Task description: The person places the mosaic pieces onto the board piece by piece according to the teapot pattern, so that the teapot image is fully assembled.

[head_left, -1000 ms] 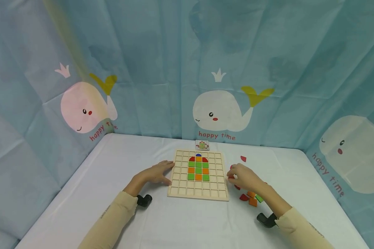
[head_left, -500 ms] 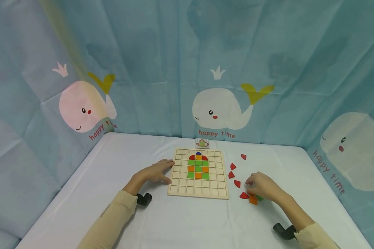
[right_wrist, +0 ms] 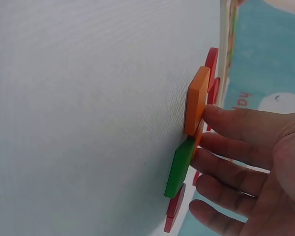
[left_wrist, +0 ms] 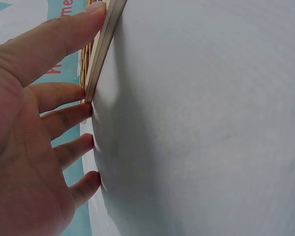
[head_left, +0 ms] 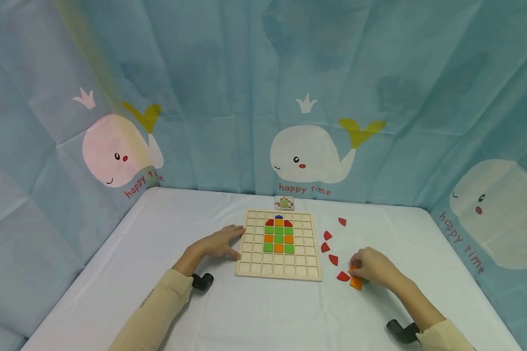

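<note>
My left hand spreads along the left edge of a wooden grid board, thumb and fingers at its side; the left wrist view shows the thumb against the board's edge. Orange, green, red and blue tiles fill some of the board's middle squares. At the small pile on the right, my right hand pinches an orange square tile between thumb and fingertips. Another orange tile lies just below it. The right wrist view shows a green tile beside the fingers; the hand mostly covers it in the head view.
Several red quarter-round tiles lie scattered between the board and the right hand. A small pattern card sits behind the board. Blue curtains printed with whales close off the back and sides of the white table.
My right hand has moved from beside the board, right and toward me, to the orange and green tiles. It now has an orange tile at its fingertips. The left hand stays put.
</note>
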A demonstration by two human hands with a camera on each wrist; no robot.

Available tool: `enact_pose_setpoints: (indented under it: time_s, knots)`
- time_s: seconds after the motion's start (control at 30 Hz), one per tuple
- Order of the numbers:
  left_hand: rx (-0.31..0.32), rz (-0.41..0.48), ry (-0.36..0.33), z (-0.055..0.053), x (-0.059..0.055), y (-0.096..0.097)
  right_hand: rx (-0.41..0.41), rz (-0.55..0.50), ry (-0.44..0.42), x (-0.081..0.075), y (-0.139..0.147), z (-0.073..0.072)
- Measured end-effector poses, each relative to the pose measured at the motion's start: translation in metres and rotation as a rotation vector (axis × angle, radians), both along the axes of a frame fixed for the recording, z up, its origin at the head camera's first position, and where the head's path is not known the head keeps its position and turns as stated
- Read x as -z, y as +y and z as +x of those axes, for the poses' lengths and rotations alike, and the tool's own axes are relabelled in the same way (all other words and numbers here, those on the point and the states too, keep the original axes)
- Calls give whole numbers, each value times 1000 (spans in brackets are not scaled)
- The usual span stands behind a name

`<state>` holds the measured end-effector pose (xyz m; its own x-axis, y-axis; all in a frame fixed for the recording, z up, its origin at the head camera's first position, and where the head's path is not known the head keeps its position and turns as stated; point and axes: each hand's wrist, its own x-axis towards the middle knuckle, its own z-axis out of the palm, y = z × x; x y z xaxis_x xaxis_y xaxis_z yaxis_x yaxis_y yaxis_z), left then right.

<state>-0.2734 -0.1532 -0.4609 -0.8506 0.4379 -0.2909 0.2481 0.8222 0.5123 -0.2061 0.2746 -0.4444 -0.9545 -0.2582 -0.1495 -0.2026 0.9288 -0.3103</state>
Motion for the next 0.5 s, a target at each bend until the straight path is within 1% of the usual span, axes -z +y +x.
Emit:
enact_pose_setpoints:
  time_s: [0.27,0.5]
  knots:
    - [8,2,6,0,0,0,16,-5,0,4,3,1]
    - [4,-4,10,-1,2,0,-9,8,26,5,2,0]
